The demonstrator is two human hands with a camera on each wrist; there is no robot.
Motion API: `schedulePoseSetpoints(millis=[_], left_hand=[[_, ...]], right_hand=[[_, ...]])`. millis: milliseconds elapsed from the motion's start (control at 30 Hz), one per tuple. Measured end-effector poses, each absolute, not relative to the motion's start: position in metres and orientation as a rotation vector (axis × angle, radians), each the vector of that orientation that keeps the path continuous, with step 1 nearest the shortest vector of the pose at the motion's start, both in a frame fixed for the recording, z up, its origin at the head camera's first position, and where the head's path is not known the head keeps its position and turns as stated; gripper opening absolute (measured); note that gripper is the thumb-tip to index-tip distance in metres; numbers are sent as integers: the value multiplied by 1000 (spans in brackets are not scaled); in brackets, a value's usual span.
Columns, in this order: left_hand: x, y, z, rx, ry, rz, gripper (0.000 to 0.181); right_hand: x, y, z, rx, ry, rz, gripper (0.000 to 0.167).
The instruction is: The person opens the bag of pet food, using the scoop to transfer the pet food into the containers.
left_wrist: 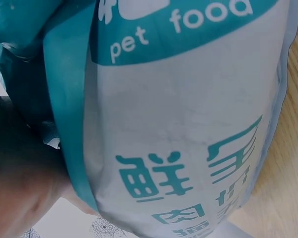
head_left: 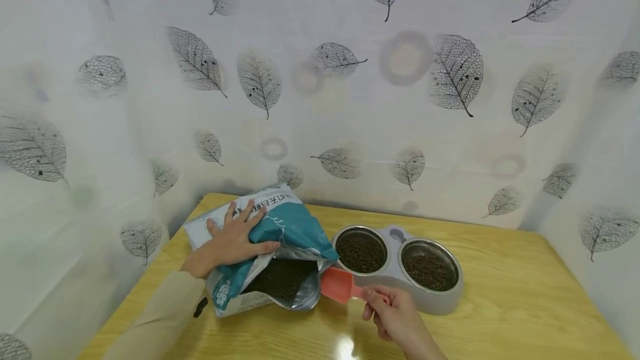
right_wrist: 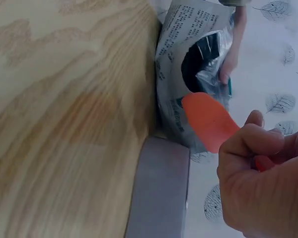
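A blue-and-white pet food bag (head_left: 300,221) lies on its side, its open mouth facing the front right, dark kibble (head_left: 282,278) showing inside. My left hand (head_left: 235,240) rests on top of the bag with fingers spread. In the left wrist view, part of that hand (left_wrist: 20,188) shows beside the printed bag (left_wrist: 179,109). My right hand (head_left: 395,315) grips the handle of a red scoop (head_left: 337,284), whose head is just right of the bag's mouth. The right wrist view shows curled fingers around the scoop (right_wrist: 208,121); no kibble is visible in it there.
A grey double-bowl feeder (head_left: 440,304) stands right of the bag. Its left metal bowl (head_left: 336,238) and right metal bowl (head_left: 457,271) both hold brown kibble. Beneath everything is a wooden table (head_left: 520,293), with a leaf-print curtain (head_left: 320,121) behind it.
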State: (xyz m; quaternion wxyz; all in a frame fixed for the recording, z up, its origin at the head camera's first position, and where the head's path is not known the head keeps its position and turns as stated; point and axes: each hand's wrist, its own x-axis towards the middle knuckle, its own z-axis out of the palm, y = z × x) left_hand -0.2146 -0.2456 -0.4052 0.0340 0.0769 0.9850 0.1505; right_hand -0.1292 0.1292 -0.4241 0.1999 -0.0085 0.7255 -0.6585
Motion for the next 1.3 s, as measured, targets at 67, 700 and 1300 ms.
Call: schedulePoseSetpoints(millis=[67, 700, 1300], left_hand=[[-215, -243, -406, 244, 3023, 472, 106], [-217, -246, -407, 238, 3031, 456, 106], [-216, -244, -405, 229, 3039, 439, 106]], right_hand=[[-129, 137, -419, 10, 2020, -1836, 32], [-136, 76, -425, -195, 1986, -1734, 37], [-150, 38, -435, -220, 1876, -1605, 38]])
